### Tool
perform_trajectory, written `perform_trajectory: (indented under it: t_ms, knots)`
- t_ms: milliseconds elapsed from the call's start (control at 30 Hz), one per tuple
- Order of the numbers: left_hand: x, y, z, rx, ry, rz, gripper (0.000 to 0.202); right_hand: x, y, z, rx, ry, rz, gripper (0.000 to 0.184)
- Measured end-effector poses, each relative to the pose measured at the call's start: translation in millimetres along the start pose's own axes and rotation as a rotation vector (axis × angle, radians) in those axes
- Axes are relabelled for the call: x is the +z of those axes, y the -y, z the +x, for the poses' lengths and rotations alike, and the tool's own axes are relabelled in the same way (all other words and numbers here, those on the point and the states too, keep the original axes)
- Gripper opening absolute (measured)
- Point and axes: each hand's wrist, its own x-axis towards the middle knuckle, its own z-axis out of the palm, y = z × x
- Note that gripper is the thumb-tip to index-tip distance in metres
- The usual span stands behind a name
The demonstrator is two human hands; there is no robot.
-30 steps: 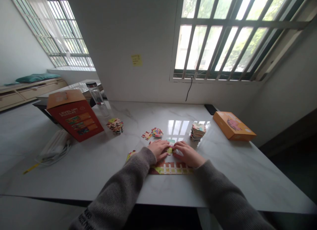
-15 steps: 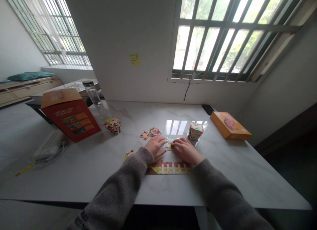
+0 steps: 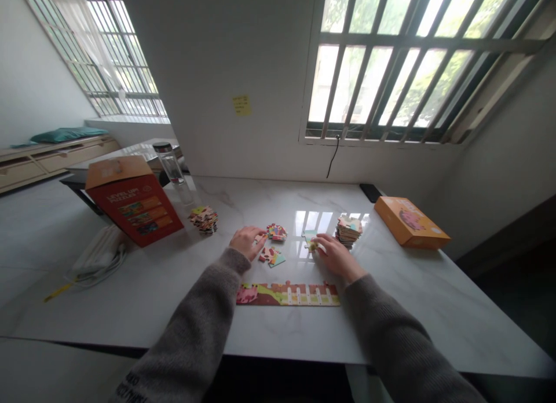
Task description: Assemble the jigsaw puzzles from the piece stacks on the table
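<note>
A joined strip of puzzle pieces [image 3: 288, 294] with a fence and a pink pig lies flat near the table's front edge. My left hand [image 3: 247, 241] rests further back, fingers curled at a loose piece beside a small colourful pile [image 3: 276, 231]. Two loose pieces [image 3: 271, 256] lie just right of that hand. My right hand [image 3: 332, 252] pinches a small puzzle piece [image 3: 311, 243] at its fingertips, close to a tall stack of pieces [image 3: 348, 230]. Both arms wear grey sleeves.
A red puzzle box [image 3: 134, 200] stands at the left with a clear bottle [image 3: 172, 167] behind it and another pile of pieces [image 3: 204, 219] beside it. An orange box [image 3: 409, 222] lies at the right, a dark phone [image 3: 371, 191] behind it. White cables [image 3: 98, 255] lie far left.
Both hands have lifted off the strip and moved apart: the left toward the small pile, the right toward the tall stack with a piece. The strip's pig end now shows.
</note>
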Motion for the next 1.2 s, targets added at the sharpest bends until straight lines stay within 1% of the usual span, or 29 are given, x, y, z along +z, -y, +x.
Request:
perform_trajectory:
  t_ms: [67, 100, 200, 300, 400, 467, 533, 600, 667, 767, 833, 900, 1000, 1133, 1200]
  knots:
    - [-4.1, 11, 0, -0.022, -0.027, -0.01, 0.021, -2, 7, 3, 0.0, -0.046, 0.016, 0.029]
    - [-5.0, 16, 0, -0.023, -0.041, -0.019, 0.02, -2, 12, 6, -0.015, -0.047, 0.031, 0.027]
    - [-3.0, 23, -3, -0.028, -0.094, -0.052, 0.018, 2, 27, 20, -0.1, 0.033, 0.074, 0.023]
    - [0.7, 23, -5, -0.006, -0.12, -0.082, 0.018, 12, 42, 43, -0.171, 0.112, 0.092, 0.023]
    - [2.0, 20, -7, 0.012, -0.137, -0.089, 0.019, 21, 51, 69, -0.205, 0.126, 0.106, 0.024]
    - [2.1, 19, -8, 0.001, -0.157, -0.09, 0.018, 26, 54, 84, -0.205, 0.145, 0.096, 0.02]
    - [2.4, 19, -9, -0.003, -0.154, -0.097, 0.017, 31, 55, 95, -0.186, 0.176, 0.076, 0.022]
    - [3.4, 19, -10, 0.018, -0.105, -0.098, 0.017, 34, 56, 101, -0.168, 0.194, 0.061, 0.025]
    - [5.3, 18, -12, 0.071, -0.004, -0.075, 0.02, 35, 56, 103, -0.164, 0.192, 0.056, 0.024]
    - [9.3, 17, -16, 0.152, 0.155, -0.017, 0.036, 34, 56, 99, -0.143, 0.169, 0.042, 0.022]
    - [11.8, 17, -19, 0.174, 0.218, 0.015, 0.043, 31, 55, 95, -0.113, 0.141, 0.026, 0.022]
    - [13.6, 16, -20, 0.173, 0.252, 0.034, 0.045, 29, 53, 92, -0.081, 0.111, 0.017, 0.023]
    - [14.2, 16, -20, 0.162, 0.27, 0.039, 0.04, 27, 50, 91, -0.064, 0.091, 0.022, 0.023]
    - [12.7, 15, -16, 0.158, 0.256, 0.038, 0.03, 30, 53, 94, -0.083, 0.13, 0.011, 0.021]
    - [12.0, 14, -15, 0.156, 0.231, 0.036, 0.025, 32, 55, 95, -0.093, 0.152, 0.002, 0.02]
